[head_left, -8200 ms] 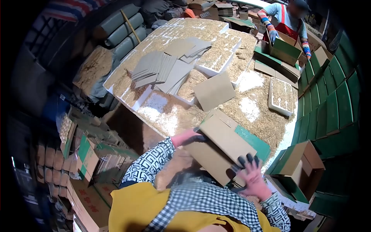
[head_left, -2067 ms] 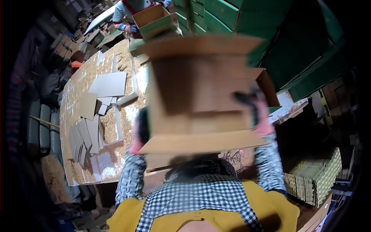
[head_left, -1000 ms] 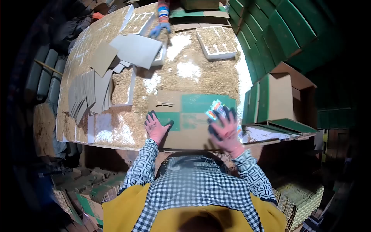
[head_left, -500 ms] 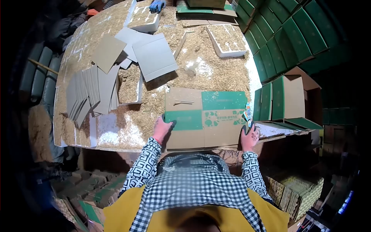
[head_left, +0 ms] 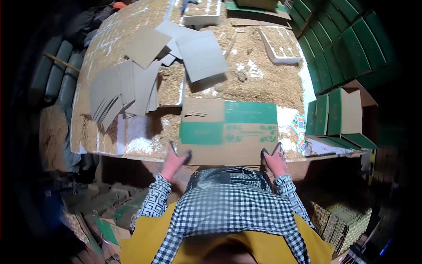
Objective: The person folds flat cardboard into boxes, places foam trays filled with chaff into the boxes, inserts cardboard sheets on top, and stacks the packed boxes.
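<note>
A flat, folded carton, brown with green printed panels, lies at the table's near edge in front of me. A few thin strips rest on its upper left part. At the carton's lower left corner is my left hand, in a pink glove with dark fingertips; its thumb reaches over the carton and its fingers point along the left edge. My right hand, gloved alike, sits at the lower right corner, thumb toward the carton and fingers spread along the right side. Both hands look open, with neither wrapped round anything.
Grey card sheets and a fanned stack lie on the grain-strewn table. White foam trays stand farther back. Small colourful packets lie right of the carton. Green boxes line the right side; corrugated pieces stand below.
The camera view has shifted. The carton has slid left relative to the table, uncovering more of the packets at its right. My hands have shifted toward its lower corners.
</note>
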